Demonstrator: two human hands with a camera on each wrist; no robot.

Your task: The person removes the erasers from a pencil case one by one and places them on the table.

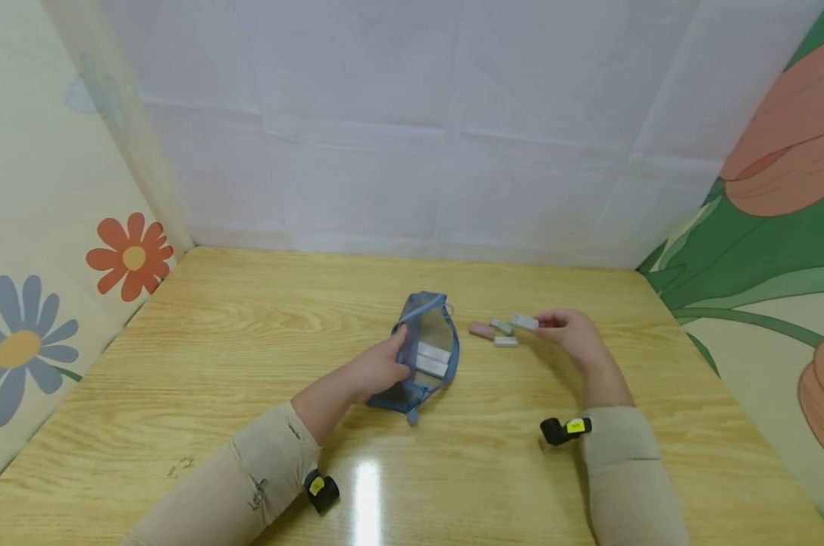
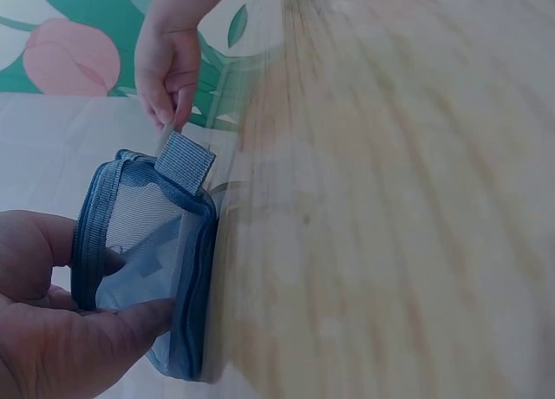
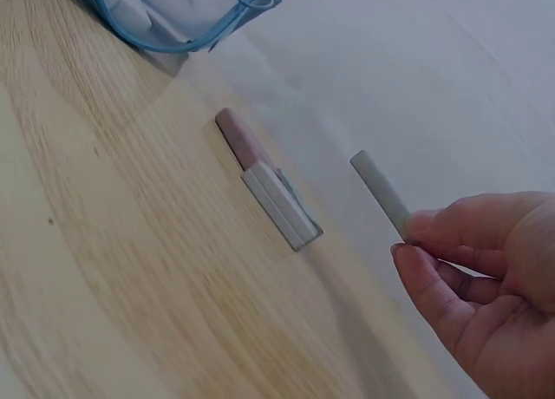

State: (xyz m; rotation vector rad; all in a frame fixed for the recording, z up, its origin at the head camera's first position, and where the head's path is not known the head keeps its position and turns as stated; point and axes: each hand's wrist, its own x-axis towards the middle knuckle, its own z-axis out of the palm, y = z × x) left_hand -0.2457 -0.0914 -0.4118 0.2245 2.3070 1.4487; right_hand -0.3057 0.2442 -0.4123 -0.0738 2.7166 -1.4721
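Observation:
My left hand [image 1: 382, 365] grips the near-left side of a blue mesh zip pouch [image 1: 455, 356], whose top is unzipped. White blocks [image 1: 432, 367] lie inside the pouch. Between thumb and fingertips, my right hand [image 1: 575, 334] pinches one end of a small flat white block, much like an eraser [image 3: 379, 191], held above the table. Below and left of it, a pink block [image 1: 481, 330], a green block [image 1: 502, 327] and another white block [image 1: 505, 342] lie close together on the wood. In the right wrist view the green one is mostly hidden.
The wooden table [image 1: 268, 318] meets a white cloth backdrop [image 1: 384, 182] at the back. Flower-patterned panels [image 1: 36, 227] stand at both sides. A black wrist camera [image 1: 321, 491] sits on the left sleeve, another [image 1: 555, 431] on the right.

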